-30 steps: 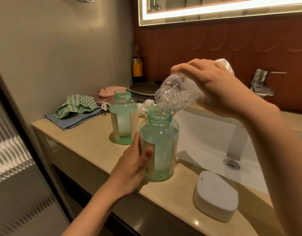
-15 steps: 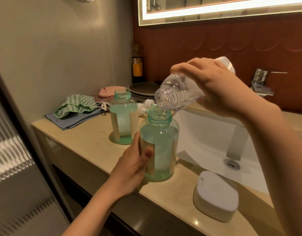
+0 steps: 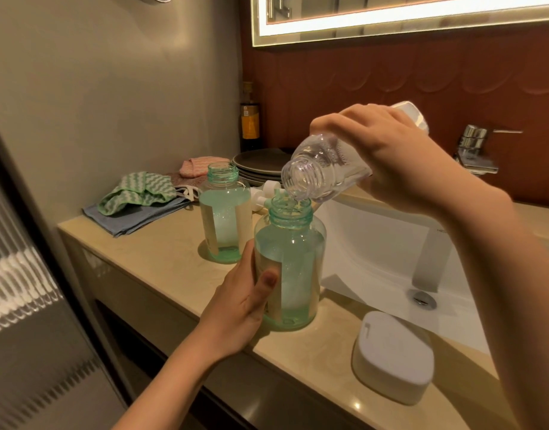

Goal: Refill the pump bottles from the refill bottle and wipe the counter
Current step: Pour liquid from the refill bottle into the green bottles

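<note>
The pour is in hand: the right hand [image 3: 391,153] clasps the clear refill bottle [image 3: 323,169], tipped mouth-down at one o'clock above the near pump bottle [image 3: 290,268], liquid seemingly trickling into its open green neck. The left hand [image 3: 239,308] wraps that bottle's lower body, steadying it upright on the counter [image 3: 149,259] near the front edge. Its level stands close to the shoulder, so the next move, I judge, is to right the refill bottle cleanly — no drips. The second pump bottle [image 3: 225,218], uncapped, waits at ten o'clock — the folded cloths [image 3: 137,190] beyond it, handy for wiping.
</note>
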